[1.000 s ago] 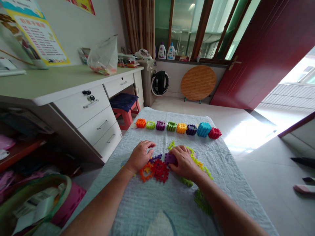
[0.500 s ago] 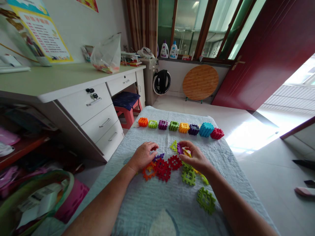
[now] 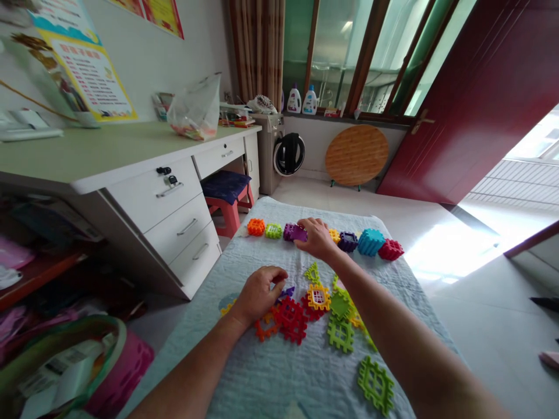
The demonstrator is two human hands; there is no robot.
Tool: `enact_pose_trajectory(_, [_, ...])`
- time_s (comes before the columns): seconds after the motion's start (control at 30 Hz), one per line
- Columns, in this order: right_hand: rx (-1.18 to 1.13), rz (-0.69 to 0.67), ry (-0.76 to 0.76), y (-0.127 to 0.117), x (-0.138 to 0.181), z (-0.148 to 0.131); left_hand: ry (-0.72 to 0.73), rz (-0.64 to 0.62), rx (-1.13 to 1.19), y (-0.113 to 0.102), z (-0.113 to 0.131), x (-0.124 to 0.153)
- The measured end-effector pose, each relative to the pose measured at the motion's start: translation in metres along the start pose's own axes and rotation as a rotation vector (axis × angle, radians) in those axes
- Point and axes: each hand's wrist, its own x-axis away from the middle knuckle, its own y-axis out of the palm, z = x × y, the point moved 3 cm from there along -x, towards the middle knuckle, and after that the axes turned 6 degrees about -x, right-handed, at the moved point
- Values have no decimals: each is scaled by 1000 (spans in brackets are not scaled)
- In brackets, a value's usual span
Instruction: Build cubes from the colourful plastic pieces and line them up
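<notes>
A row of colourful block cubes lies across the far end of a pale blue quilt (image 3: 279,372): orange (image 3: 255,226), light green (image 3: 273,230), purple (image 3: 289,231), then blue (image 3: 370,241) and red (image 3: 391,249) to the right. My right hand (image 3: 317,238) reaches into the row and holds a flat purple piece (image 3: 299,233) against the purple cube. My left hand (image 3: 260,294) rests curled on the quilt over loose flat pieces. Red (image 3: 290,319), yellow (image 3: 318,297) and green pieces (image 3: 339,334) lie beside it.
A white desk with drawers (image 3: 170,198) stands on the left, with a plastic bag (image 3: 196,110) on top. A red stool (image 3: 227,195) sits under it. A green and pink basket (image 3: 65,366) is at lower left. A round wooden board (image 3: 356,154) leans on the far wall.
My right hand lifted a purple piece from the loose pile and carried it forward to the row of cubes. My left hand stayed on the pile. The camera tilted slightly.
</notes>
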Motion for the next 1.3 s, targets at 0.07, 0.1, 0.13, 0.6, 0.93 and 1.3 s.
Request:
enact_pose_trajectory(0.07, [59,-31,27,11,-18,4,-1,15,7,-1,0,-1])
enact_pose_trajectory(0.1, [86,-53,39,16,-26,6,-3,25,10,-2,0,-1])
enact_pose_trajectory(0.13, [110,-79,47,20,-32,8,-6,36,12,-3,0,-1])
enact_pose_trajectory(0.6, [182,-200,17,31,-52,8,-16,49,6,-5,-1,-1])
enact_pose_trajectory(0.93, [-40,-126,-57,-35,39,-2,14,-56,-40,-6,1,2])
enact_pose_trajectory(1.3, [-107,-274,-3,-18,149,-13,184,-404,-165,-4,7,9])
